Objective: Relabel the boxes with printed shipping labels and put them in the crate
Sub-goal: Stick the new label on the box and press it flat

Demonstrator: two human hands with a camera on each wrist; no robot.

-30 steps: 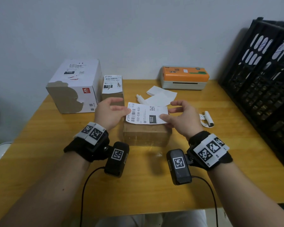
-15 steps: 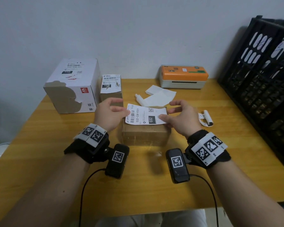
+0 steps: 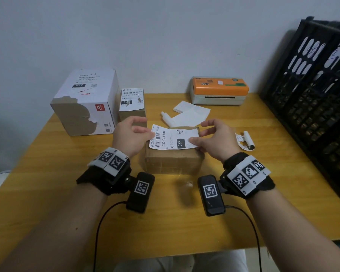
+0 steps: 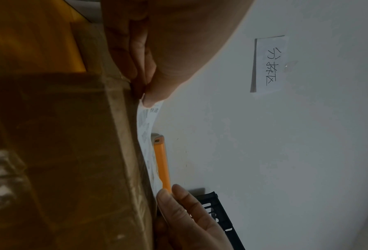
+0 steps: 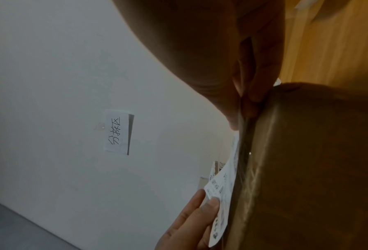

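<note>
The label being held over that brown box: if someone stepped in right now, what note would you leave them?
Left hand pinches the label at its left end; right hand pinches its right end. Keep both grips.
The label hangs over the brown box, not yet pressed flat.
The white box and small box stand at the table's far left, each bearing a label.
The crate stands at right; no box is visible inside it.
Left: stick this label down, then crate the boxes.

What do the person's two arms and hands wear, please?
Both forearms are bare, without sleeves. The left hand and right hand wear no gloves. Each wrist carries a black strap with a white plate of square black-and-white markers, plus a black camera block bearing one marker, from which a thin black cable runs back.
</note>
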